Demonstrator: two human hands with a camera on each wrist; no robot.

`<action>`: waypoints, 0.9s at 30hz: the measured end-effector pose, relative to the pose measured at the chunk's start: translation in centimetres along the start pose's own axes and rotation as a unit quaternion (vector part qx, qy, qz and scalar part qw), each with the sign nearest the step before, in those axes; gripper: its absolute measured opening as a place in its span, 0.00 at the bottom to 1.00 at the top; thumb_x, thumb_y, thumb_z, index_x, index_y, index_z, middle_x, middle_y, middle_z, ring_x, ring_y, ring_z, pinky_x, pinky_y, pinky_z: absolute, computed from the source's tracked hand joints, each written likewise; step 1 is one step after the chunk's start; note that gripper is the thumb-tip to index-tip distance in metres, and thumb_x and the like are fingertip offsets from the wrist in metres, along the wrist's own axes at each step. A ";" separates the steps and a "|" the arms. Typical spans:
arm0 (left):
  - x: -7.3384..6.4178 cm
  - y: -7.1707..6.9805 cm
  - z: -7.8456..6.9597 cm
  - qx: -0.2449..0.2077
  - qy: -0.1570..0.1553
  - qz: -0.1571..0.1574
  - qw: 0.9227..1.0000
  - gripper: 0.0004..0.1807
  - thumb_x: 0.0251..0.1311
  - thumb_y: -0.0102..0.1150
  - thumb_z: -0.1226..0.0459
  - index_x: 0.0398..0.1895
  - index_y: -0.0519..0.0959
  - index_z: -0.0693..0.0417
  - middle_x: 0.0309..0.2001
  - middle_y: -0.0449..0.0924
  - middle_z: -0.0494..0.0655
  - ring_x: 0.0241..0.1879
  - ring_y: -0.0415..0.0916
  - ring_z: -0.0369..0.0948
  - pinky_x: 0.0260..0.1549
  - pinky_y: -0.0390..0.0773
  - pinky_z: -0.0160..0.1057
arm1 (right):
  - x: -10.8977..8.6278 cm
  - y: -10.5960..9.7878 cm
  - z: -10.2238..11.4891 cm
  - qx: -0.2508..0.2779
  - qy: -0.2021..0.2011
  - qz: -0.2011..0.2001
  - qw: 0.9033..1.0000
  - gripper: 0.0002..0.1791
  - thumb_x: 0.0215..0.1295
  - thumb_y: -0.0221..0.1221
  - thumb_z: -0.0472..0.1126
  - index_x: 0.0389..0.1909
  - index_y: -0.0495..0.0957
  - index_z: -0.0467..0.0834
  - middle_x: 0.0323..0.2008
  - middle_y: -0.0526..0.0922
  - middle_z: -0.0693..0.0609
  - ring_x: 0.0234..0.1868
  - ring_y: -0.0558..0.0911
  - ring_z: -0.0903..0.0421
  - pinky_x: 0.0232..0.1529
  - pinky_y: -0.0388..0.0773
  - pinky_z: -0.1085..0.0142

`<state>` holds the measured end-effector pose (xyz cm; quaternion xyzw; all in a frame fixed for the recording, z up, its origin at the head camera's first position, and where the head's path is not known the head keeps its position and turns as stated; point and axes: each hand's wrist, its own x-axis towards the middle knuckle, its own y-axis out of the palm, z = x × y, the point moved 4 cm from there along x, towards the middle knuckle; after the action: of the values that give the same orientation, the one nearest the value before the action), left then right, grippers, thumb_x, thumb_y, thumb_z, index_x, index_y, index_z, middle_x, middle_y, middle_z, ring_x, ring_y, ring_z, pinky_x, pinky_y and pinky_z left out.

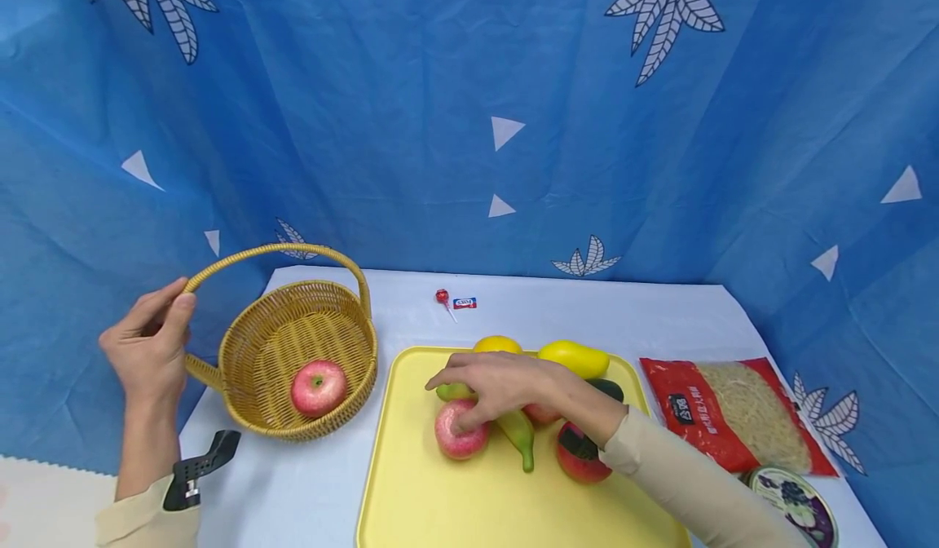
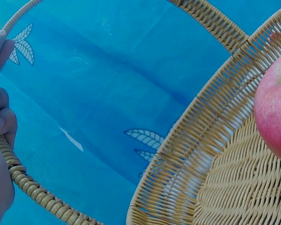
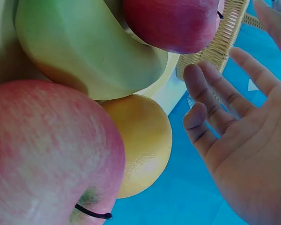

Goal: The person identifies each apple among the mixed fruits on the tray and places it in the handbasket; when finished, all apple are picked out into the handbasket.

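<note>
My left hand [image 1: 150,344] holds the arched handle of a wicker basket [image 1: 293,320] between thumb and fingers. Inside the basket lies one red apple [image 1: 319,387]. Over a yellow tray [image 1: 455,515], my right hand [image 1: 506,381] reaches in from the right, its thumb overlapping a pinkish apple [image 1: 456,438] in the head view. The right wrist view shows this hand's fingers spread and loosely bent, with a gap to the apple [image 3: 173,23]. Just beside it lies a green-yellow banana [image 1: 519,435], partly hidden under the hand.
Also on the tray are another apple [image 1: 583,460], a yellow mango [image 1: 575,359], an orange-yellow fruit [image 1: 497,342] and a dark green item [image 1: 607,387]. Behind it lie a lollipop [image 1: 443,297] and a small wrapped candy [image 1: 465,303]. A red food bag [image 1: 734,409] and round tin [image 1: 795,503] stand right.
</note>
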<state>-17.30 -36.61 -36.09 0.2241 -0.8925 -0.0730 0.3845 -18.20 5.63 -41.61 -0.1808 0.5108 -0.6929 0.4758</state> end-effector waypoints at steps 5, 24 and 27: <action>0.0 -0.1 0.1 -0.001 0.002 -0.003 1.000 0.14 0.55 0.63 0.84 0.45 0.78 0.85 0.29 0.85 0.48 0.18 0.65 0.36 0.18 0.65 0.24 | -0.1 0.4 -0.2 0.008 0.009 0.015 1.000 0.34 0.62 0.62 0.66 0.70 0.69 0.66 0.60 0.74 0.59 0.47 0.74 0.63 0.50 0.75 0.64; -0.1 0.1 -0.1 -0.008 -0.003 -0.010 1.000 0.14 0.55 0.63 0.84 0.45 0.78 0.85 0.29 0.85 0.49 0.17 0.65 0.36 0.17 0.66 0.24 | -0.4 1.4 -0.4 0.015 0.008 0.031 0.999 0.37 0.61 0.64 0.66 0.70 0.69 0.62 0.57 0.74 0.62 0.47 0.75 0.66 0.51 0.76 0.67; -0.1 0.1 0.0 -0.013 -0.003 -0.009 1.000 0.14 0.55 0.63 0.84 0.45 0.78 0.85 0.29 0.85 0.50 0.17 0.65 0.36 0.17 0.66 0.24 | -0.5 1.4 -0.4 0.017 0.014 0.037 0.999 0.37 0.60 0.64 0.66 0.70 0.69 0.63 0.57 0.74 0.62 0.47 0.75 0.66 0.50 0.76 0.67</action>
<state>-17.26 -36.50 -36.06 0.2268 -0.8905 -0.0883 0.3844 -17.61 6.18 -42.87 -0.1439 0.5121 -0.6857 0.4968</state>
